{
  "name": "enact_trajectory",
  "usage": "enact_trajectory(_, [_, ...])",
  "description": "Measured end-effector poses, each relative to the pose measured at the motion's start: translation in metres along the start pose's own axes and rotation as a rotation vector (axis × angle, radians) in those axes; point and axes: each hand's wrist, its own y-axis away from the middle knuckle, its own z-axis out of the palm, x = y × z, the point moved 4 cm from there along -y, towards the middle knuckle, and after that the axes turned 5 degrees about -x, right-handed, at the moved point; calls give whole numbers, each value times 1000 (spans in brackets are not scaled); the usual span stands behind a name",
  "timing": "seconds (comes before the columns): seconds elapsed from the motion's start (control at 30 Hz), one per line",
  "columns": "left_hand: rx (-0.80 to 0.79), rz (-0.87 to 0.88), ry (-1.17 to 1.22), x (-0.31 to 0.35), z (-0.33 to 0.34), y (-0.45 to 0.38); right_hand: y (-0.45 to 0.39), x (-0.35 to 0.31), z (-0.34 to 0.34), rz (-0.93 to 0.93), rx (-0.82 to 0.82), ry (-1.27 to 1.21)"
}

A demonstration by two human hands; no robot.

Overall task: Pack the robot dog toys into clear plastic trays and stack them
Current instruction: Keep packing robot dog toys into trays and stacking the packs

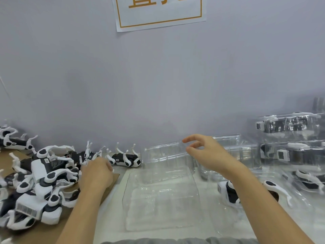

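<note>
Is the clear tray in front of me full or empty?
Empty: the open clear tray shows only bare plastic, no toy inside.

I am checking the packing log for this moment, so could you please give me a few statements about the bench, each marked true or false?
1. The loose black-and-white robot dog toys are piled on the person's left. True.
2. The right hand holds a toy. False: it is open above the clear plastic tray.
3. The open tray already contains a toy. False: it looks empty.
4. Packed trays are stacked on the right. True.
5. The left hand reaches into the toy pile. True.
</note>
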Motion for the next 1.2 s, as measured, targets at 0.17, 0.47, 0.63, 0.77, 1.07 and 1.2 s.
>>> enact_trajectory(0.17, [182,139,395,22,-52,11,2,-4,2,-10,-25,49])
enact_trajectory(0.47, [213,522,985,93,-87,56,0,-21,26,-2,-75,-208])
enact_trajectory(0.63, [-85,727,883,150,-47,93,4,-27,41,164,-268,-759])
enact_trajectory(0.77, [-274,852,781,165,-32,106,2,-18,17,102,-193,-1136])
enact_trajectory(1.07, [-51,806,693,153,-42,96,6,-21,-5,104,54,-774])
enact_trajectory(1.2, [-94,857,598,152,-33,92,6,-32,6,91,43,-791])
